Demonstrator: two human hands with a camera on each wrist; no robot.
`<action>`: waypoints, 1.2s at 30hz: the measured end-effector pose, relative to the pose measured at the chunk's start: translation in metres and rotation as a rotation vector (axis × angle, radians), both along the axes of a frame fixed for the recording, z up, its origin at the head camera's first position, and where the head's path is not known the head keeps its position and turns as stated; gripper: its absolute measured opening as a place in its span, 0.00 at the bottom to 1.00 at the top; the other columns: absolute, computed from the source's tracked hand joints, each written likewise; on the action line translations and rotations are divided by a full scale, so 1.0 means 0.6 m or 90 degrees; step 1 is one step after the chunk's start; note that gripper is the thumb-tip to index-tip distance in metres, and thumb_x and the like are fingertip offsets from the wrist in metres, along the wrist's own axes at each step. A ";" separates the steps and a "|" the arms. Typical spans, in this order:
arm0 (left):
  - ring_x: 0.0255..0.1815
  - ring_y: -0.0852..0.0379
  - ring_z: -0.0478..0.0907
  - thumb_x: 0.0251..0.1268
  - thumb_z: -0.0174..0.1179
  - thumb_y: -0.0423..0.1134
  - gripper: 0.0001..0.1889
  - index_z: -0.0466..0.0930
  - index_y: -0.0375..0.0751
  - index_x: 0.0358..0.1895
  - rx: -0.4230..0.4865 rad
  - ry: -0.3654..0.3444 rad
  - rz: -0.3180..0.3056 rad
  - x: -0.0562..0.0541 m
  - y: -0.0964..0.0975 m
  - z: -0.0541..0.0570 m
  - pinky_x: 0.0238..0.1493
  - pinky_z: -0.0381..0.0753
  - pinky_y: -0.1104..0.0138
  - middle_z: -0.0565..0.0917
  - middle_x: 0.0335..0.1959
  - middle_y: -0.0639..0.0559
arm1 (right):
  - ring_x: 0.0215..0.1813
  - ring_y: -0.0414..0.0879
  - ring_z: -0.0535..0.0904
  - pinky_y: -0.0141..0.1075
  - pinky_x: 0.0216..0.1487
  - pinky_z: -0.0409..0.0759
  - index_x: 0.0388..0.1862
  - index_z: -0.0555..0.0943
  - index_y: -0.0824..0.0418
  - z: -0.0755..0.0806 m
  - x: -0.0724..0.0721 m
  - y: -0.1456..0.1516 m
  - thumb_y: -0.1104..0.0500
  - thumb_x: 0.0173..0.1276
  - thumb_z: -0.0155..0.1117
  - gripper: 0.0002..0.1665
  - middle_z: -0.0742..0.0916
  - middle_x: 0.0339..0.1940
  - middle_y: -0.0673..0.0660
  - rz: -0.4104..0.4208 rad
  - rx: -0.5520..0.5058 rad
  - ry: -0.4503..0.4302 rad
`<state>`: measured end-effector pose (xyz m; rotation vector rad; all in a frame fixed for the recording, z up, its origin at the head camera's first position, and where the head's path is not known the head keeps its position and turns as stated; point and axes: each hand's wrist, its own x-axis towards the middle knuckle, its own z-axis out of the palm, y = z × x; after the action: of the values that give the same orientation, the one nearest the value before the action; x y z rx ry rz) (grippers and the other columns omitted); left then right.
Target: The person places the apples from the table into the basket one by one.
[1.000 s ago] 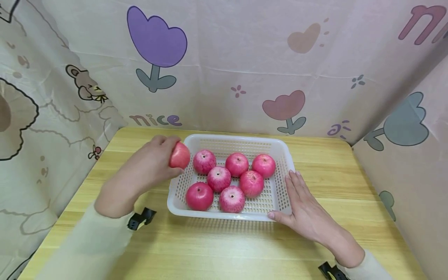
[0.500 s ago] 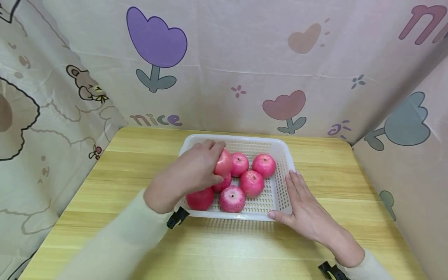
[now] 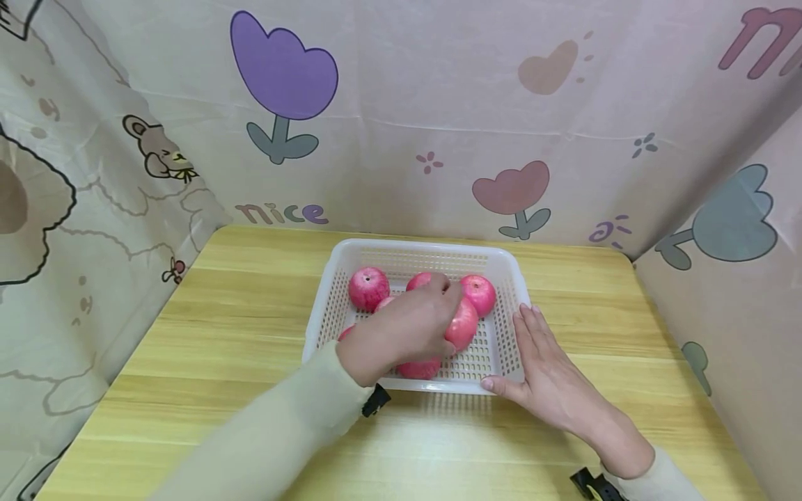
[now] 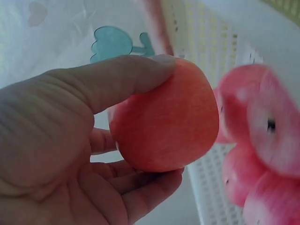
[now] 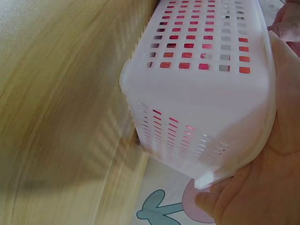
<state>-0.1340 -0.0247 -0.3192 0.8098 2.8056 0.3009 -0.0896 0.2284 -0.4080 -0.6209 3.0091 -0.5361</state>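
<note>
My left hand reaches over the white plastic basket, thumb and fingers gripping a red apple. In the left wrist view, the thumb lies on top of this apple and fingers curl under it. Several pink-red apples sit in the basket, among them one at the back left and another at the back right; my hand hides some of them. On the basket's right side rests my right hand, fingers straight along the rim and thumb at the front corner.
The basket stands on a wooden table near its back edge. Behind and beside the table hang printed cloth sheets with tulips and a bear. Black wrist cameras show on both sleeves, the left one close to the basket's front rim.
My left hand has carried the apple from beyond the basket's left rim rightward to the basket's right-middle, over the other apples. The right hand has stayed on the right rim.
</note>
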 end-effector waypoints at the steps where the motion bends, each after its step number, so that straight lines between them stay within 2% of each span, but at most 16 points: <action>1: 0.62 0.51 0.81 0.61 0.78 0.51 0.51 0.59 0.44 0.83 -0.004 -0.003 -0.002 0.000 0.006 -0.003 0.59 0.88 0.54 0.69 0.77 0.42 | 0.88 0.68 0.42 0.67 0.79 0.60 0.85 0.48 0.73 0.000 0.000 0.000 0.24 0.67 0.65 0.72 0.50 0.88 0.72 0.001 0.000 0.000; 3: 0.61 0.52 0.81 0.60 0.79 0.52 0.51 0.59 0.46 0.83 -0.008 -0.007 -0.012 0.000 0.017 -0.008 0.58 0.89 0.55 0.69 0.78 0.43 | 0.88 0.68 0.42 0.67 0.80 0.59 0.85 0.48 0.74 -0.001 0.000 0.001 0.25 0.68 0.65 0.72 0.49 0.88 0.72 0.003 0.000 0.002; 7: 0.59 0.54 0.83 0.60 0.79 0.52 0.49 0.62 0.46 0.82 -0.017 0.008 -0.062 -0.003 0.032 -0.021 0.59 0.88 0.60 0.72 0.75 0.45 | 0.88 0.68 0.41 0.66 0.81 0.58 0.85 0.47 0.73 -0.002 -0.001 0.002 0.25 0.68 0.65 0.71 0.49 0.88 0.72 0.007 -0.002 0.001; 14: 0.74 0.53 0.73 0.63 0.75 0.56 0.45 0.66 0.47 0.80 -0.068 0.058 -0.172 -0.008 0.049 -0.044 0.75 0.74 0.60 0.74 0.74 0.51 | 0.88 0.67 0.40 0.66 0.81 0.57 0.86 0.45 0.73 -0.002 -0.001 0.001 0.26 0.69 0.64 0.71 0.48 0.88 0.72 0.009 -0.006 -0.002; 17: 0.74 0.55 0.73 0.63 0.73 0.59 0.45 0.66 0.48 0.80 -0.085 0.062 -0.199 -0.011 0.060 -0.054 0.77 0.73 0.60 0.75 0.74 0.52 | 0.88 0.67 0.40 0.66 0.81 0.58 0.86 0.44 0.73 -0.002 -0.001 0.001 0.26 0.69 0.64 0.72 0.48 0.88 0.72 0.007 -0.008 -0.004; 23: 0.77 0.54 0.72 0.69 0.67 0.60 0.42 0.65 0.49 0.81 -0.132 0.074 -0.230 -0.016 0.077 -0.070 0.79 0.69 0.59 0.73 0.77 0.53 | 0.88 0.67 0.40 0.67 0.80 0.58 0.86 0.45 0.73 -0.002 -0.002 0.003 0.25 0.69 0.65 0.72 0.48 0.88 0.71 0.004 -0.010 -0.010; 30: 0.80 0.58 0.68 0.72 0.66 0.57 0.39 0.66 0.52 0.81 -0.155 0.063 -0.229 -0.019 0.091 -0.081 0.85 0.59 0.54 0.73 0.78 0.56 | 0.88 0.67 0.40 0.67 0.80 0.58 0.86 0.45 0.73 -0.002 -0.003 0.003 0.25 0.69 0.64 0.71 0.48 0.88 0.71 0.009 -0.012 -0.014; 36: 0.80 0.61 0.67 0.75 0.64 0.56 0.36 0.67 0.53 0.81 -0.169 0.086 -0.248 -0.018 0.097 -0.086 0.85 0.59 0.55 0.76 0.76 0.60 | 0.88 0.67 0.40 0.66 0.81 0.57 0.86 0.46 0.73 -0.001 -0.002 0.003 0.26 0.69 0.65 0.71 0.48 0.88 0.71 0.012 -0.011 -0.013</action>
<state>-0.1450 0.0337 -0.3710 1.3149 2.6427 -0.1897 -0.0907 0.2300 -0.4086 -0.6400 2.9797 -0.5653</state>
